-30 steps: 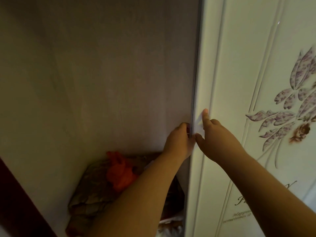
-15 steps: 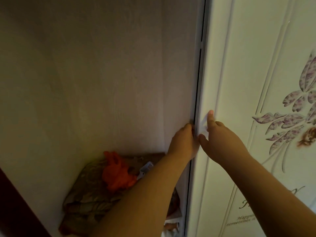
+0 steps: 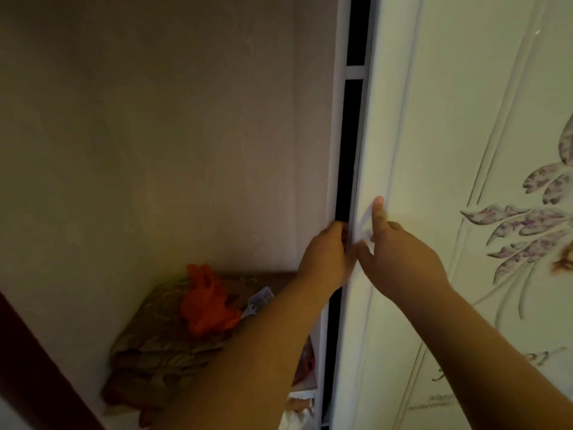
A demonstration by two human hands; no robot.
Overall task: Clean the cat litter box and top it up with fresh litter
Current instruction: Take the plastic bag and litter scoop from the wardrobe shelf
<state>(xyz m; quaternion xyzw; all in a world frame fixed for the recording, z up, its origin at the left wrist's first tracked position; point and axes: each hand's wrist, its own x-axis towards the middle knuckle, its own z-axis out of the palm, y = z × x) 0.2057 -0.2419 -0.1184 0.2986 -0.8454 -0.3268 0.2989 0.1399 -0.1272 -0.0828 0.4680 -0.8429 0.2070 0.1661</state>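
Both arms stretched up and forward. Left hand (image 3: pixel 325 252) hooks curled fingers round edge of door (image 3: pixel 434 119); dark gap beside it. Right hand (image 3: pixel 403 259) presses glossy, embossed panel, forefinger straight. Crumpled orange bag (image 3: pixel 207 302) on patterned fabric bundle (image 3: pixel 155 346) below; white slotted scoop (image 3: pixel 259 302) beside it. Litter box not visible.

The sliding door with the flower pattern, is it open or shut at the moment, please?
Slightly open: a narrow dark gap shows between the sliding door and the frame, with both hands at the door's edge.
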